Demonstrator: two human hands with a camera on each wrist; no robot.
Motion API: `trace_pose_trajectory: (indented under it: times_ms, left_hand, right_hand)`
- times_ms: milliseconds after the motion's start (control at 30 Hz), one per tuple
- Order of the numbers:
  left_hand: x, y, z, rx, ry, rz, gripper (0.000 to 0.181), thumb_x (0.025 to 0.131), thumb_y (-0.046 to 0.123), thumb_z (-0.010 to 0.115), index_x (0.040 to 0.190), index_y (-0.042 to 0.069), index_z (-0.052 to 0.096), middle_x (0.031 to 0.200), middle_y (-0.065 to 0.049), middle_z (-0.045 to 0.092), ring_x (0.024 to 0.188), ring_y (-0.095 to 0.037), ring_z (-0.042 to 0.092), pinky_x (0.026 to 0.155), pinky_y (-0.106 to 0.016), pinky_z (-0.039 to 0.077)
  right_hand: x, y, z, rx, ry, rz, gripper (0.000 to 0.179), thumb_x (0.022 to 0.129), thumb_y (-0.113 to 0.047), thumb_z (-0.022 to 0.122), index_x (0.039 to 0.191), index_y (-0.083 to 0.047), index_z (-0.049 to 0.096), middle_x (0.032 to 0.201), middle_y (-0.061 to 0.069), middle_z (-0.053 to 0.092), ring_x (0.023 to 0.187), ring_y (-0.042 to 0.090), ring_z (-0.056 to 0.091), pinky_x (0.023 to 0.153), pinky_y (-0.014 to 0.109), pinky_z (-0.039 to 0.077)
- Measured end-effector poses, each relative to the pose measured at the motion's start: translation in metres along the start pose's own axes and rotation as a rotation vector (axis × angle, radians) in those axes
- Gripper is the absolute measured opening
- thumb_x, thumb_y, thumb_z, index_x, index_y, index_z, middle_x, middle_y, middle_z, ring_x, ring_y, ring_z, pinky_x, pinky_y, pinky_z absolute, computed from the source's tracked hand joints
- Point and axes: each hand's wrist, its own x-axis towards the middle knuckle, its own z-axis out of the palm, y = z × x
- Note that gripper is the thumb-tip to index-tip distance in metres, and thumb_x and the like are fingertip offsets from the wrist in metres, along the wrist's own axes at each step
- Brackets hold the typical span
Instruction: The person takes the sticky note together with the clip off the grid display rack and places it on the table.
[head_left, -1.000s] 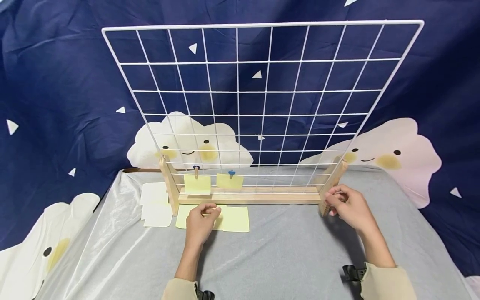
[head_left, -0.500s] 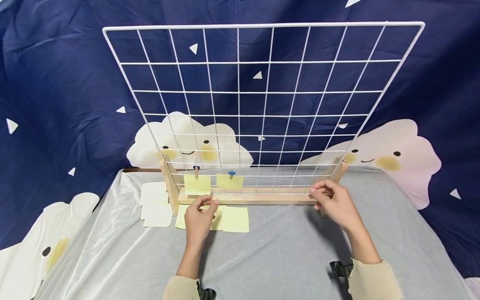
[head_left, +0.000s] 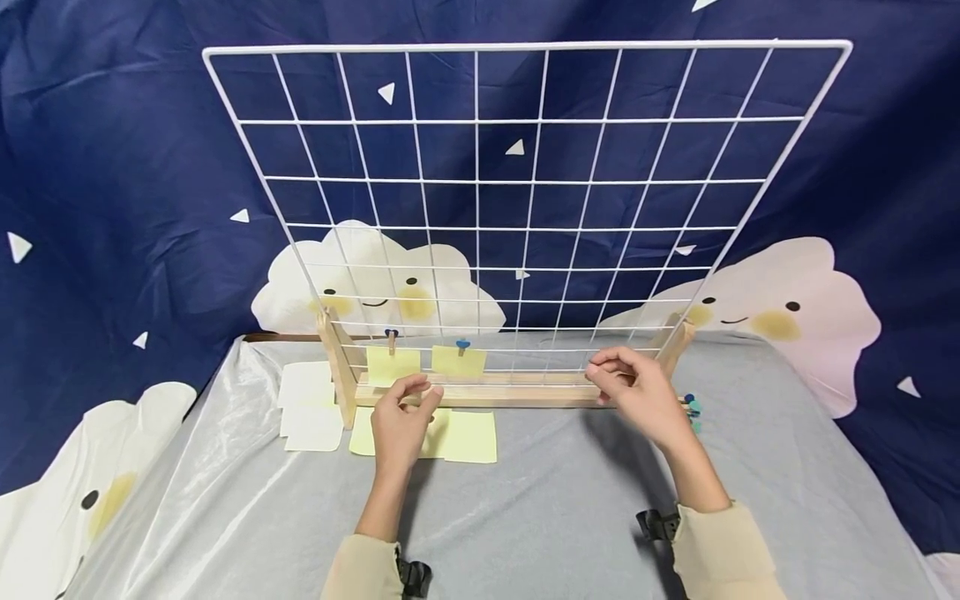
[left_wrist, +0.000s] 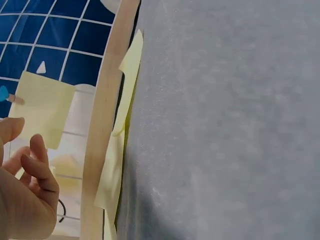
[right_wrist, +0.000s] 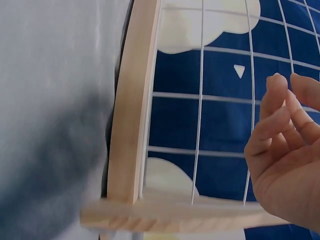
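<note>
My left hand (head_left: 403,421) hovers over the yellow sticky notes (head_left: 472,437) in front of the rack's wooden base, fingers loosely bent and thumb apart; nothing shows in its grasp. The right hand (head_left: 636,393) is raised before the right part of the base. Its thumb and bent fingers (right_wrist: 272,125) come close together at the tips, and whether something small sits between them cannot be made out. On the wire grid (head_left: 529,179), two yellow notes hang low at the left, a left note (head_left: 393,363) and a right note (head_left: 459,362), each under a small blue-topped clothespin (head_left: 462,345).
White paper notes (head_left: 311,408) lie left of the rack's left wooden foot (head_left: 341,375). Several blue and teal clothespins (head_left: 692,407) lie beside the right foot (head_left: 678,343). Grey cloth (head_left: 525,517) covers the table, and a dark blue curtain (head_left: 112,167) hangs behind.
My right hand has moved left from the right foot, along the base, uncovering the clothespins beside it. The left hand has risen slightly above the yellow notes.
</note>
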Motion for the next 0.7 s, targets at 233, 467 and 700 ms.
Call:
trace_pose_trajectory:
  times_ms: [233, 467, 700]
  left_hand:
    - [0.004, 0.002, 0.002, 0.026, 0.013, 0.011, 0.033, 0.087, 0.017, 0.080, 0.117, 0.005, 0.073, 0.112, -0.011, 0.073, 0.059, -0.013, 0.065, 0.049, -0.022, 0.046]
    - [0.006, 0.004, 0.006, 0.032, 0.008, -0.004, 0.036, 0.085, 0.017, 0.081, 0.119, 0.007, 0.073, 0.114, -0.007, 0.074, 0.061, -0.019, 0.068, 0.050, -0.023, 0.048]
    - [0.008, 0.006, 0.008, 0.047, 0.009, 0.005, 0.037, 0.086, 0.016, 0.081, 0.120, 0.007, 0.072, 0.117, -0.008, 0.073, 0.059, -0.011, 0.064, 0.049, -0.023, 0.047]
  right_hand:
    - [0.008, -0.006, 0.021, 0.037, -0.001, -0.041, 0.020, 0.093, -0.001, 0.071, 0.110, 0.010, 0.066, 0.093, 0.022, 0.068, 0.064, 0.009, 0.066, 0.061, 0.029, 0.059]
    - [0.016, -0.016, 0.041, 0.048, -0.024, -0.060, 0.021, 0.093, -0.004, 0.072, 0.112, 0.006, 0.069, 0.094, 0.022, 0.068, 0.061, 0.015, 0.067, 0.059, 0.028, 0.058]
    - [0.022, -0.020, 0.060, 0.029, -0.033, -0.096, 0.023, 0.092, -0.007, 0.074, 0.112, 0.003, 0.071, 0.095, 0.019, 0.070, 0.060, 0.013, 0.066, 0.057, 0.027, 0.057]
